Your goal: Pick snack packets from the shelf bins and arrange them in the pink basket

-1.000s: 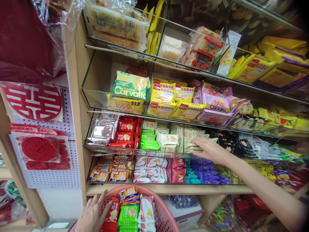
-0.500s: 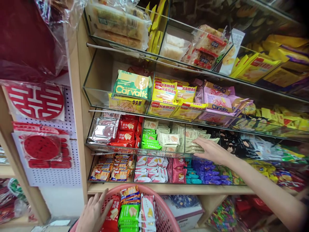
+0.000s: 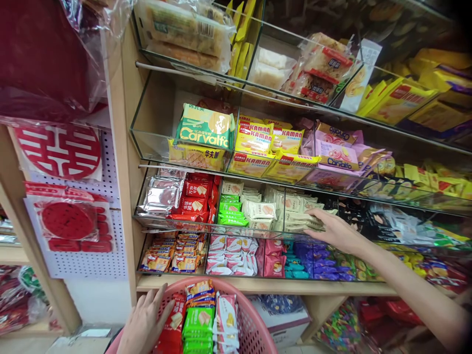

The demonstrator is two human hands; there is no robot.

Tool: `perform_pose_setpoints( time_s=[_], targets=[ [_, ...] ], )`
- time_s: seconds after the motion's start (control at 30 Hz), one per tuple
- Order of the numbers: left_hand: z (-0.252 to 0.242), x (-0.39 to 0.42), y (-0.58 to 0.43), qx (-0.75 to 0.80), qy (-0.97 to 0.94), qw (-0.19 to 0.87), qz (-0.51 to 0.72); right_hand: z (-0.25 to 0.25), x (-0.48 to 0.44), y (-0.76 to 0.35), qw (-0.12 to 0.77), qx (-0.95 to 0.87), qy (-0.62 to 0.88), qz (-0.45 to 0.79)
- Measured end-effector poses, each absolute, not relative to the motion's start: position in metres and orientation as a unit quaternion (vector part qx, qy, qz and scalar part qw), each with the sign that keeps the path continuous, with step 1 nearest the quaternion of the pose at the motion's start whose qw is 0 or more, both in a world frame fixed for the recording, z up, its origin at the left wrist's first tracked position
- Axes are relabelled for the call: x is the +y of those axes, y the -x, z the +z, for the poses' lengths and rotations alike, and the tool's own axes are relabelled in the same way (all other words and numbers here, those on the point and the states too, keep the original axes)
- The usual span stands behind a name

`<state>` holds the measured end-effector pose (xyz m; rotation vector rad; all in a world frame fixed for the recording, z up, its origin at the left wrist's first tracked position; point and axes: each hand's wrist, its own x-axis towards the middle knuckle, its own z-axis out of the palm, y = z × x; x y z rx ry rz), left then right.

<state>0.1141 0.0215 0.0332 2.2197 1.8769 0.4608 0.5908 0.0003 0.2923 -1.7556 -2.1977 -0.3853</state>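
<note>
Right hand inside glass bin, fingers spread flat on cream wafer packs, below glass edge above. Left hand open on pink basket rim, near left; packs well apart.

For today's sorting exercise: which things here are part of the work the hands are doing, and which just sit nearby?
In the work: right hand on cream snack packets; left hand on pink basket.

Just nearby: green Carvalfo pack, yellow Kaman packs, red paper decoration.
</note>
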Motion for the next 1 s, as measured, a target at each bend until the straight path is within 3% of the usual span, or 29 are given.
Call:
perform_pose_setpoints(
  time_s=[0.67,0.8,0.93,1.0],
  targets=[
    [0.044,0.016,-0.117,0.640,-0.751,0.102,0.127,0.293,-0.012,-0.573,0.284,-0.730,0.596,-0.176],
    [0.041,0.017,-0.116,0.638,-0.752,0.090,0.140,0.293,-0.018,-0.563,0.422,-0.668,0.599,-0.131],
    [0.041,0.018,-0.116,0.633,-0.751,0.095,0.161,0.280,-0.029,-0.530,0.654,-0.548,0.520,0.040],
    [0.042,0.019,-0.116,0.621,-0.749,0.115,0.202,0.263,-0.038,-0.501,0.715,-0.489,0.478,0.143]
  ],
)
